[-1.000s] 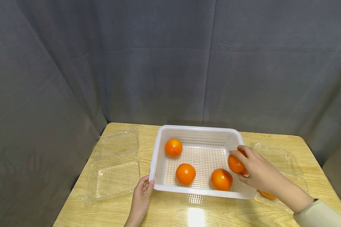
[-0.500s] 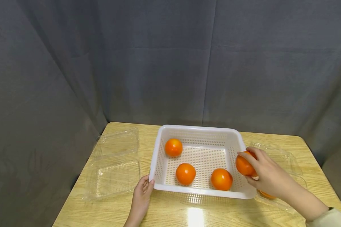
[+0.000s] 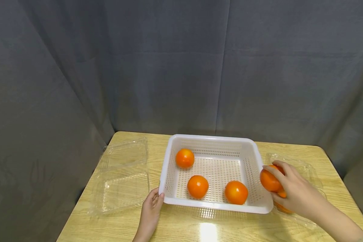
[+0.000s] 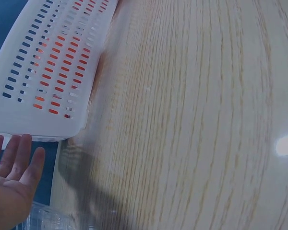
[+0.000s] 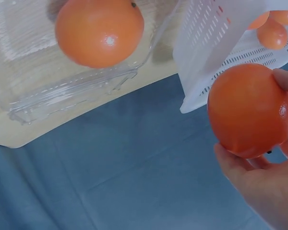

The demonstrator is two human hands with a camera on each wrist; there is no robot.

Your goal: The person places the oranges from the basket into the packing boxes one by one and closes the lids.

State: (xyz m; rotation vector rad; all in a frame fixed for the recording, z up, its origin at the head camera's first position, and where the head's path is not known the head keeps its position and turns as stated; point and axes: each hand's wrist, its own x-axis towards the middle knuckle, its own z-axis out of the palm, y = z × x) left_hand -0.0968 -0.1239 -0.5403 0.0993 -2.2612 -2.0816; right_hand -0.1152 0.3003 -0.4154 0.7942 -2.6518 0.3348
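Observation:
My right hand (image 3: 299, 191) grips an orange (image 3: 270, 178) with thumb and fingers, just off the right end of a white plastic basket (image 3: 213, 137). In the right wrist view that held orange (image 5: 249, 110) hangs beside the basket's wall. Another orange (image 5: 100, 32) sits in a clear plastic box (image 5: 72, 93) on the right, mostly hidden by the hand in the head view. My left hand (image 3: 150, 210) holds the basket's near left corner, its thumb at the rim. Three oranges lie inside the basket, one at the back left (image 3: 185, 158).
On the left of the wooden table (image 3: 181, 225) lies a second clear plastic box (image 3: 124, 181), its lid folded back. Grey curtains (image 3: 169, 84) hang behind the table and along its sides.
My right hand has carried the orange rightward and slightly nearer, from over the basket's right end to over its right rim, towards the clear box. The left hand keeps its place.

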